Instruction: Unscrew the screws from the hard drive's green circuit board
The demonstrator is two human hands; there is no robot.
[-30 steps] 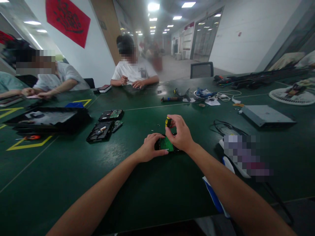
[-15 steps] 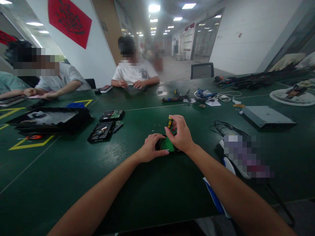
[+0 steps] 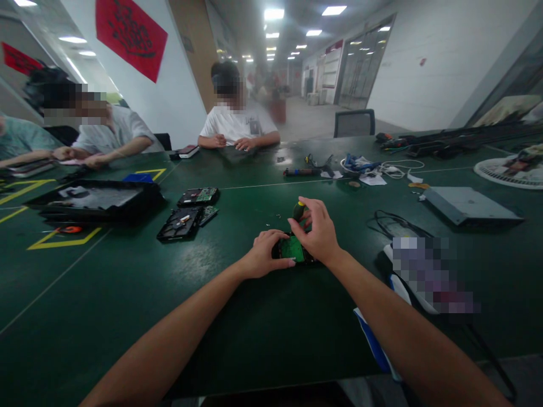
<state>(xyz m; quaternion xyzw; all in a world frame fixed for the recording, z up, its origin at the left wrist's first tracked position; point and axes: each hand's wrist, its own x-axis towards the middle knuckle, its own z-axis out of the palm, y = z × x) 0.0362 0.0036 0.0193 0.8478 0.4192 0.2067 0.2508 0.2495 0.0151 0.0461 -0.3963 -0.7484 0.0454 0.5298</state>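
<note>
A hard drive with a green circuit board (image 3: 292, 249) lies on the green table in front of me. My left hand (image 3: 268, 253) is closed on its left end, fingers along the far edge and thumb along the near edge. Above the board, my right hand (image 3: 317, 229) grips the black and yellow handle of a screwdriver (image 3: 299, 211), held upright. Its shaft and tip are hidden behind the fingers, so contact with a screw cannot be seen. Tiny loose pieces (image 3: 278, 215), perhaps screws, lie just beyond the drive.
Left of my hands are opened drive parts (image 3: 180, 224), another drive (image 3: 197, 196) and a black tray (image 3: 95, 200). A grey metal box (image 3: 473, 204) and a power strip with a cable (image 3: 409, 277) stand on the right. Across the table sits a person (image 3: 237, 124); others are at the left.
The screwdriver handle has turned a little in my right fingers. My left hand stays on the hard drive. The whole view has shifted slightly.
</note>
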